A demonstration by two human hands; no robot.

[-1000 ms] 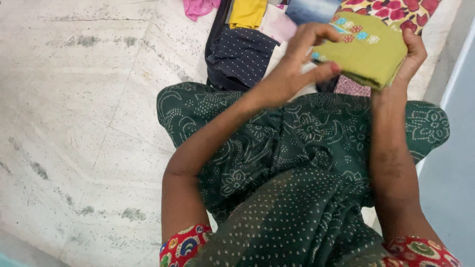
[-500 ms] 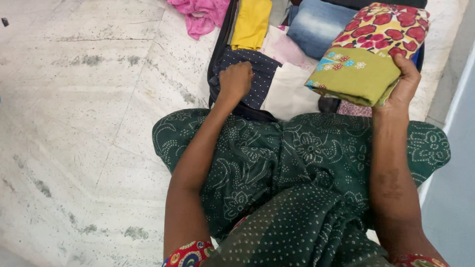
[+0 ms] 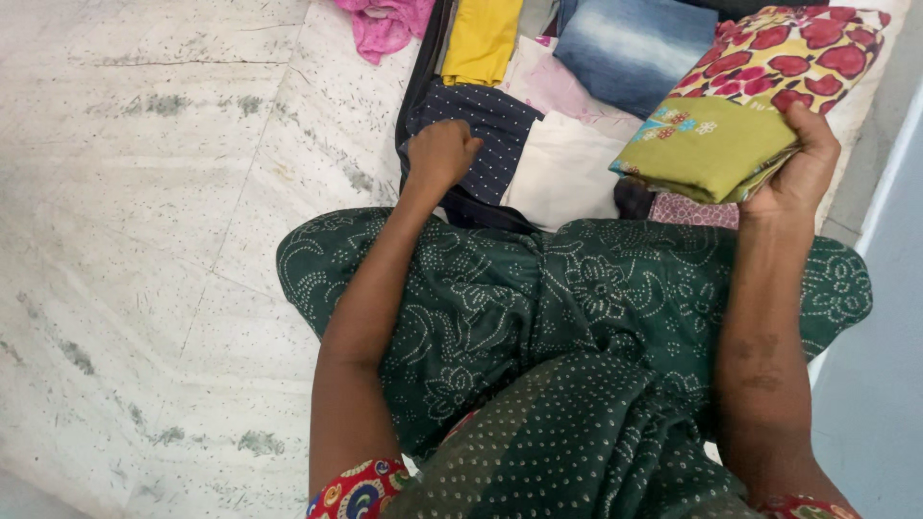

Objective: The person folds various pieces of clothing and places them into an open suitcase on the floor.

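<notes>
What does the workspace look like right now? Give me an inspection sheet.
Surface: pale speckled stone floor, stained in spots.
Job's things: folded green and red-flowered cloth bundle; open dark bag packed with folded clothes.
Clutter: navy dotted cloth, yellow cloth, faded denim, cream cloth, pink garment on the floor.
Grippers: right hand grips the bundle; left hand, fisted, rests on the navy dotted cloth.
Cables: nothing seen.
Surroundings: pale blue wall at right.

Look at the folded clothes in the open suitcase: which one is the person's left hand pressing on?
The left hand presses the navy dotted cloth, beside the cream piece; it alone is dark with white dots.
</notes>
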